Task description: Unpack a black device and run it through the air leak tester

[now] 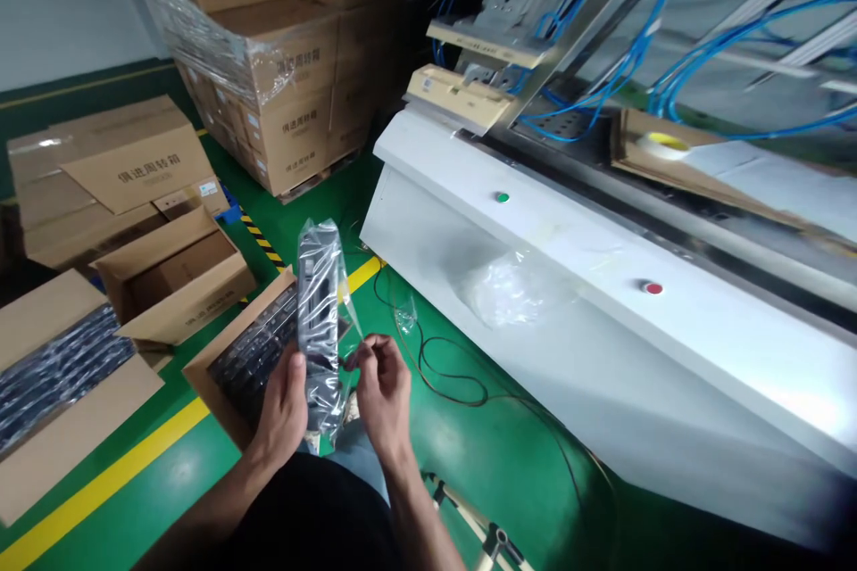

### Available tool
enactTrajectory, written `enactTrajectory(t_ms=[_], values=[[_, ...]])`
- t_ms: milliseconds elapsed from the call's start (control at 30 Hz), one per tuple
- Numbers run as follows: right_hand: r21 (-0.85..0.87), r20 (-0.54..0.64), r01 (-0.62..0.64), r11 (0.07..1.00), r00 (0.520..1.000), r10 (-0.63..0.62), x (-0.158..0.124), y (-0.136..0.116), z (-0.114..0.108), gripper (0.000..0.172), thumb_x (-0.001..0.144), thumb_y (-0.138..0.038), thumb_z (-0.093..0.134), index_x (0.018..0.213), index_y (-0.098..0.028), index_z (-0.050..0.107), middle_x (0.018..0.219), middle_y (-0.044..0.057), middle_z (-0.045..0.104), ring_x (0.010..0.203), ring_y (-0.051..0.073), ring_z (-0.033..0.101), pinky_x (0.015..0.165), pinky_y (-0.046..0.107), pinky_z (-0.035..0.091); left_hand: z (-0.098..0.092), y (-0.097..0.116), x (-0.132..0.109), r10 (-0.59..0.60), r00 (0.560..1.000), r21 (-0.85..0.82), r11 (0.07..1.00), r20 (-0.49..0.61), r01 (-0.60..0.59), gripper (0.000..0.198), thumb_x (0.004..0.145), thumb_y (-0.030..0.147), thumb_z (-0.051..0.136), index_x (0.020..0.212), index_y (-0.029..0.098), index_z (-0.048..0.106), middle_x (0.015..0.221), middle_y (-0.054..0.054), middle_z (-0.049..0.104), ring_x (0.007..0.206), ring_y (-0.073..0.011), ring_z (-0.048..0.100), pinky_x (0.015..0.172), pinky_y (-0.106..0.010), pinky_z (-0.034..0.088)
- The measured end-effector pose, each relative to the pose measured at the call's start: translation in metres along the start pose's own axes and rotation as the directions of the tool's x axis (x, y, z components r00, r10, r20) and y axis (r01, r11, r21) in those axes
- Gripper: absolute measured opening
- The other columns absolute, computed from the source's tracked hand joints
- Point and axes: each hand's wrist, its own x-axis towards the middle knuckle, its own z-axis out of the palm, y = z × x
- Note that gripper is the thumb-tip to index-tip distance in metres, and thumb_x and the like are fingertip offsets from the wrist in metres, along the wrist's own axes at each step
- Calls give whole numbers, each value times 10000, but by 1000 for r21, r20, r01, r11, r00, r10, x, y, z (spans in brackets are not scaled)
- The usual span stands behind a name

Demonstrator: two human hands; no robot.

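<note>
My left hand (pixel 285 401) is wrapped around the lower left side of a long dark part in a clear plastic bag (pixel 320 321), held upright in front of me. My right hand (pixel 383 388) pinches the loose edge of that bag at its right side, and the film is pulled taut toward the fingers. What kind of part is inside, I cannot tell through the shiny plastic. Just behind the left hand, an open cardboard box (pixel 201 368) holds several similar dark bagged parts.
More boxes stand at left: an open one with bagged parts (pixel 80 294) and another open carton (pixel 220 285). Behind is a wrapped carton stack (pixel 295 125). A white machine (pixel 569 259) with green and red buttons runs along the right. Cables (pixel 461 397) lie on the green floor.
</note>
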Motion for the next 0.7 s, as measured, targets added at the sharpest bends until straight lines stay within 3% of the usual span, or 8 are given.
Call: enactTrajectory(t_ms=[133,233,333,467,567,700], values=[[-178,53,89,980,995,-81,-12,16,8,378,1038,-506,610,1176,-154,603,821,22,655,675,122,573,602,229,476,6,-2,8,117,992,-4,993,37,-117,807,919,896,478,1126,152,715,1133,-197,798,1015,-273,784,883,-359,664],[-272,16,54,961,999,-52,-19,35,12,405,1105,-512,478,1003,-164,658,743,24,645,615,123,542,549,231,430,10,-11,14,222,975,102,970,-1,-221,704,982,809,467,1090,149,687,1077,-208,789,947,-264,776,824,-350,645],[-376,-22,126,918,989,-145,-18,49,7,405,1134,-444,417,1005,-182,697,869,56,735,724,146,679,656,234,526,12,-19,20,260,966,194,948,-13,-253,637,1027,723,446,1086,136,685,1019,-202,786,894,-268,763,780,-364,609],[-469,118,298,832,954,-275,-5,48,-11,358,1136,-344,414,1199,-205,739,1036,82,784,884,196,778,766,254,593,10,-21,26,249,969,212,946,3,-244,656,1047,707,409,1107,124,703,1128,-222,781,1027,-289,750,896,-396,576],[-403,197,301,864,951,-240,6,33,-28,345,1129,-366,460,1185,-205,759,1052,81,788,919,200,782,808,265,605,10,-15,30,228,972,188,954,51,-233,683,1039,731,413,1106,119,709,1118,-218,776,1049,-285,735,937,-396,566],[-267,301,138,954,952,-54,18,14,-50,402,1123,-444,469,1213,-174,753,952,54,762,617,126,669,613,240,545,17,-7,34,185,975,144,969,127,-202,694,1036,747,400,1090,132,717,1106,-198,776,1057,-274,735,1014,-401,571]])
